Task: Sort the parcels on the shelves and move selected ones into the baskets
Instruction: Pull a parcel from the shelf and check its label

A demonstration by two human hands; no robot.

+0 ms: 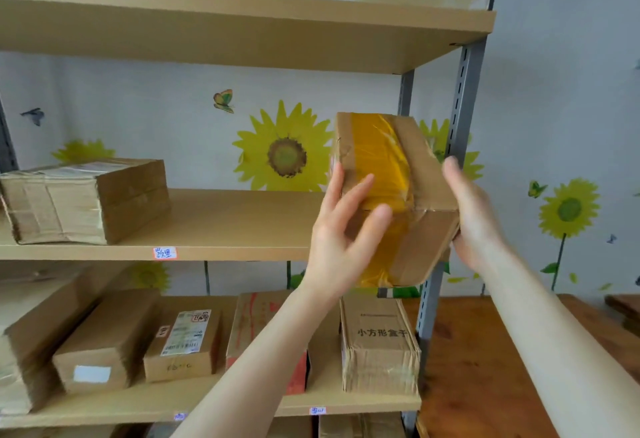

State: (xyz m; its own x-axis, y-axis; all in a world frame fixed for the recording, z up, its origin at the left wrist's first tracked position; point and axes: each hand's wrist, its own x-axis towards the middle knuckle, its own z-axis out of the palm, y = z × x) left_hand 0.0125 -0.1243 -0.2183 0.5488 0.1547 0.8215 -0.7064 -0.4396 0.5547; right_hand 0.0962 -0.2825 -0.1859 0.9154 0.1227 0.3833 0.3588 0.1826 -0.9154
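Observation:
A brown cardboard parcel (420,174) with a wide band of yellow tape hangs tilted in the air, in front of the right end of the middle shelf (221,226). My right hand (476,216) holds its right side and lower corner, with the fingers lying up along the side. On the parcel's left face and front, my left hand (341,233) touches it with spread, fairly straight fingers. No basket is in view.
A taped box (86,198) sits at the left of the middle shelf. The lower shelf (346,403) carries several parcels, among them a labelled one (183,344) and a printed box (379,344). A grey shelf post (460,105) stands just behind the parcel. A wooden surface (485,368) lies to the right.

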